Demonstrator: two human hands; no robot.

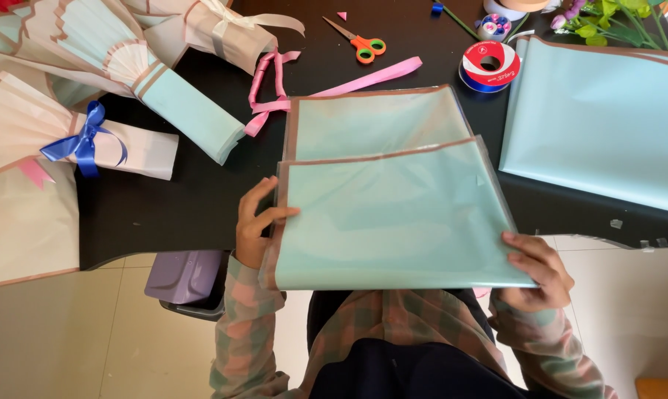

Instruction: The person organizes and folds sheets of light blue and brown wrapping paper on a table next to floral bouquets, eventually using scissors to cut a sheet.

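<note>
A pale mint wrapping sheet (pixel 393 214) with a brown border, folded over itself, lies at the near edge of the black table (pixel 164 199). My left hand (pixel 254 222) grips its left edge, thumb on top. At the bottom right corner, my right hand (pixel 539 270) pinches the sheet. Its upper layer (pixel 375 122) reaches back toward a pink ribbon (pixel 363 77).
A second mint sheet (pixel 600 118) lies at right. Folded paper fans (pixel 68 140) with a blue bow (pixel 83 144) sit at left. Orange-handled scissors (pixel 360 43), a red ribbon spool (pixel 489 65) and flowers (pixel 607 18) are at the back. A purple bin (pixel 182 277) stands under the table.
</note>
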